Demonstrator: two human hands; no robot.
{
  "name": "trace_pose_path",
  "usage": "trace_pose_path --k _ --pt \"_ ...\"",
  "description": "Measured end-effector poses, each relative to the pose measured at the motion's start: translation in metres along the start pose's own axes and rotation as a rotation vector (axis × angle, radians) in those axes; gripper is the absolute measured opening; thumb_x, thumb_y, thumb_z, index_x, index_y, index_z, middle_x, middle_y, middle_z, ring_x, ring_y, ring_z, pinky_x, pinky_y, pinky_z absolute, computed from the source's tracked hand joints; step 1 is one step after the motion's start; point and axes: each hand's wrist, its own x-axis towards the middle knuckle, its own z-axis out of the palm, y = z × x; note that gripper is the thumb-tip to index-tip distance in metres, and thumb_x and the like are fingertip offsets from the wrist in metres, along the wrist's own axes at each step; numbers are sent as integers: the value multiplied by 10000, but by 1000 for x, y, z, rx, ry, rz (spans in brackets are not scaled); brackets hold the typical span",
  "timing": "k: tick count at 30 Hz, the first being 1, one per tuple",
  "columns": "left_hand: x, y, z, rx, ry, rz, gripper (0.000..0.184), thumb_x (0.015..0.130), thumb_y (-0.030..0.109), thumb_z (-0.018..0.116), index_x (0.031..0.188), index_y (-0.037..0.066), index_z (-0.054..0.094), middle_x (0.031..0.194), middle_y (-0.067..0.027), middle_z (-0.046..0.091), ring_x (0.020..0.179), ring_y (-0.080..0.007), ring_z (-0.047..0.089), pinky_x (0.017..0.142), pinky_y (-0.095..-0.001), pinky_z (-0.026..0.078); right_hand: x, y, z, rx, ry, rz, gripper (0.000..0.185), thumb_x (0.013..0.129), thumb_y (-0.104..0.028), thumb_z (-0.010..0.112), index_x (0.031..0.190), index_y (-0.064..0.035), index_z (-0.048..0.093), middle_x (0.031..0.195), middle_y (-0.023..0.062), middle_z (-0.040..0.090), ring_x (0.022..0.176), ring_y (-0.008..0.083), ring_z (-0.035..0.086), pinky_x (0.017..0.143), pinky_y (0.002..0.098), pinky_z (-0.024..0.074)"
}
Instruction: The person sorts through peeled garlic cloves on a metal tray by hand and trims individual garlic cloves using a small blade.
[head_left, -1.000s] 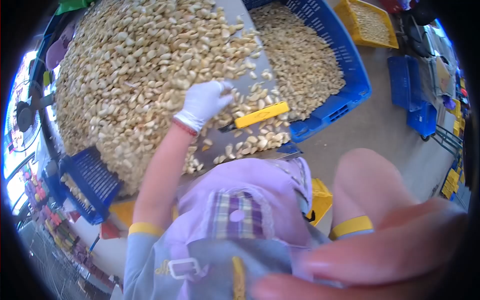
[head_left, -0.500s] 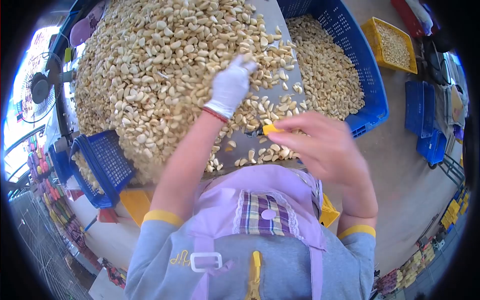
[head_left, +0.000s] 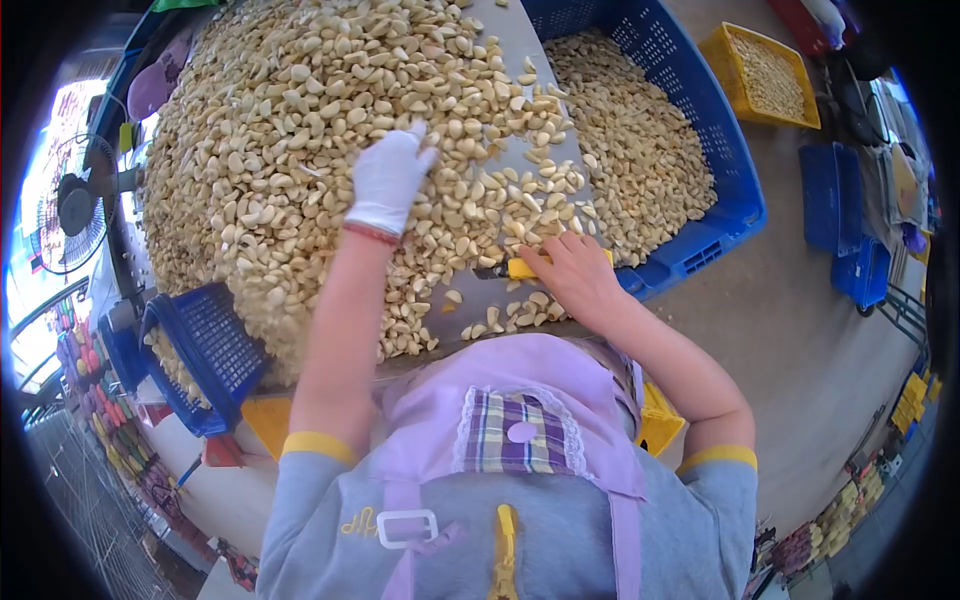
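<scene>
A large heap of pale garlic cloves covers a metal table. My left hand, in a white glove, rests over the heap with its thumb and a finger apart; nothing shows in it. Bare, my right hand lies low over the table near its front edge, closed around the yellow handle of a knife. The knife's short dark blade points left among loose cloves. To the right of the heap, more cloves fill a blue crate.
A small blue basket stands at the table's left front corner. Behind it is a fan. On the floor at right are a yellow crate of cloves and blue crates.
My left hand has moved left and slightly deeper over the heap. My right hand has come down and left, nearer the table, still with the knife.
</scene>
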Motion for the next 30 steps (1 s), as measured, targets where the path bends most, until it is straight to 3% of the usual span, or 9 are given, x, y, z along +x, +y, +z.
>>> trace_pose_path --k 3,4,7,8,11,16,19,23,30 --pt "6 -22 17 -203 168 169 275 893 285 603 1104 112 638 879 -102 680 750 -194 654 674 -338 514 -1 6 -10 121 -137 38 407 720 -157 670 1118 -105 602 880 43 550 883 243 549 744 366 455" --pt "3 -20 16 -631 39 4 259 880 266 645 1046 67 650 906 -95 692 765 -177 651 693 -313 509 -2 7 -19 266 -168 134 413 737 -163 664 1137 -93 589 900 50 558 894 249 557 760 371 457" --pt "-15 -5 3 -1100 -10 -59 244 869 225 677 1005 25 639 896 -75 694 665 -110 606 587 -235 482 -3 10 -47 719 -177 408 423 798 -193 643 1192 -67 555 966 73 580 926 257 574 799 377 461" --pt "-26 5 -14 -1175 -160 -243 219 855 196 701 959 19 622 852 -39 680 562 -28 513 473 -154 399 -5 9 -53 875 -127 494 422 824 -212 634 1209 -63 547 994 80 586 935 254 577 806 373 461" --pt "-48 13 3 -1523 -211 -189 212 844 200 714 936 40 609 810 -7 663 502 14 428 412 -129 320 -9 10 -57 1109 -6 527 413 914 -272 580 1269 -69 519 1023 46 588 891 151 553 785 284 448" --pt "-75 43 -6 -1561 -211 -266 198 813 105 737 933 31 598 799 -25 653 543 -12 471 449 -156 348 0 -3 -41 1137 65 496 428 930 -260 569 1293 -49 488 909 -5 532 783 52 481 700 210 418" --pt "-84 50 -13 -1557 -234 -229 205 803 77 740 944 26 600 824 -40 664 610 -28 543 495 -157 388 6 -14 -38 1228 -32 589 412 927 -254 573 1269 -33 505 907 -3 529 773 51 480 684 216 419" --pt "-89 51 -7 -1581 -220 -99 188 795 29 730 936 20 605 864 -55 669 733 -75 622 597 -180 470 16 -20 -60 1298 -36 505 510 901 -278 580 1347 -64 455 1201 129 580 1010 197 595 878 317 453" --pt "-93 52 -8 -1557 -250 19 150 795 -52 695 909 -9 607 892 -66 661 781 -108 641 698 -227 528 13 -19 -50 1348 -199 500 600 906 -283 564 1441 -116 351 1313 175 535 1113 249 580 959 333 417"
